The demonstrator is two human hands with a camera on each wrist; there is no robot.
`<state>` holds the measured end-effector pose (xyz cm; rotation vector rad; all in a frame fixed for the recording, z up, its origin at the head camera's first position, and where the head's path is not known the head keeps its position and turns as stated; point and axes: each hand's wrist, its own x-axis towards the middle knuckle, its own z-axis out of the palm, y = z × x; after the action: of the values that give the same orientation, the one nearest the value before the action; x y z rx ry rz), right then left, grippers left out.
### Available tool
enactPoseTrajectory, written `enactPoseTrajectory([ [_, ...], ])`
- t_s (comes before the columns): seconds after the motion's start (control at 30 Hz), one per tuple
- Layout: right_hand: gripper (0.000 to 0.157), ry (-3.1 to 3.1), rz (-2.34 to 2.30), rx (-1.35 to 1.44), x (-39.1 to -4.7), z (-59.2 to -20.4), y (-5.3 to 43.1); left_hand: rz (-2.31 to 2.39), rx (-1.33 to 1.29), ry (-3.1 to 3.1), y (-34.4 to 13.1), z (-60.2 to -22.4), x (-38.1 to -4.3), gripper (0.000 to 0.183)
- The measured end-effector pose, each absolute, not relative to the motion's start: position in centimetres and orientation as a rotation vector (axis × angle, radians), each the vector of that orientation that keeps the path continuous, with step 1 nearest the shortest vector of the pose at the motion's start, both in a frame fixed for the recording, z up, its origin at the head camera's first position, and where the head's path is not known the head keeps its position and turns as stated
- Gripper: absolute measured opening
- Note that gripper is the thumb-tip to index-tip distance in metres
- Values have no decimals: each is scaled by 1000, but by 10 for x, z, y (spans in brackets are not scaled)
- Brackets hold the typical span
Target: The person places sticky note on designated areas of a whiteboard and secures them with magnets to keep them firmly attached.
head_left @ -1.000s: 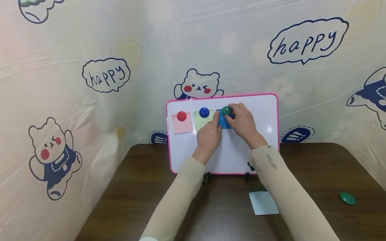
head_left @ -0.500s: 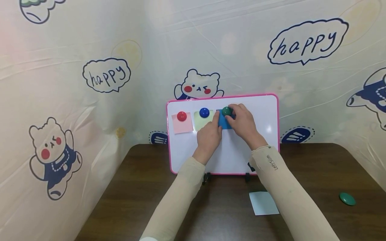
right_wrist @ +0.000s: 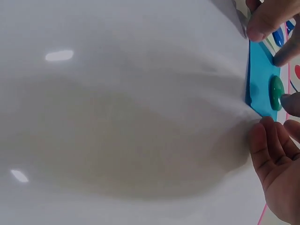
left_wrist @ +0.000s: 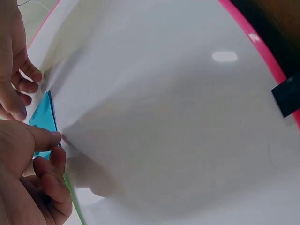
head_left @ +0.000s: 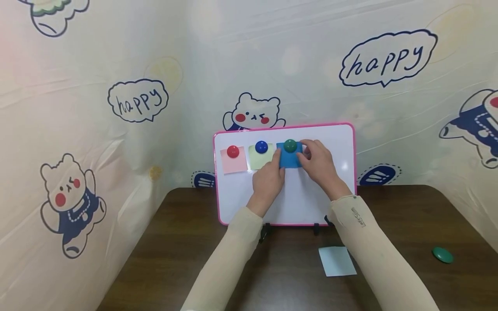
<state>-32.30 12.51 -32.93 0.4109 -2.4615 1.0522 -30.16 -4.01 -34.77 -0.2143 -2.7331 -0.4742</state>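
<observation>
A blue sticky note (head_left: 289, 162) lies flat on the whiteboard (head_left: 311, 194), with a round green magnet (head_left: 290, 145) over its upper part. My left hand (head_left: 268, 180) touches the note's left edge with a straight index finger, the thumb by the lower corner. At the right edge, my right hand (head_left: 320, 165) has its thumb and fingers spread. Its thumb lies close beside the magnet in the right wrist view, the fingertips (right_wrist: 267, 123) right at the note's corner. To the left, a blue magnet (head_left: 261, 147) holds a pale green note (head_left: 258, 161).
A red magnet (head_left: 233, 151) and pink note (head_left: 234, 166) are at the board's left. Black feet (head_left: 316, 229) support the board on a dark wooden table (head_left: 186, 242). A light blue note (head_left: 336, 261) and another green magnet (head_left: 442, 255) lie on the table.
My right hand has let go of the green magnet and shifted right to the blue note's edge. My left hand stays at the left edge. The head view has shifted slightly.
</observation>
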Motion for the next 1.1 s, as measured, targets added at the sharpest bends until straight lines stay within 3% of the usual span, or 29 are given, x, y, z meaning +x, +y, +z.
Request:
enactPoseTrajectory([
  [0.63, 20, -2480, 1285, 238, -273, -352, 179, -580, -218, -2775, -61, -383, -278, 53],
  [0.83, 24, -2519, 1286, 204, -251, -363, 211, -586, -265, -2812, -58, -390, -265, 45],
  [1.1, 35, -2626, 1182, 190, -222, -377, 268, -632, -329, -2877, -45, -402, -249, 19],
])
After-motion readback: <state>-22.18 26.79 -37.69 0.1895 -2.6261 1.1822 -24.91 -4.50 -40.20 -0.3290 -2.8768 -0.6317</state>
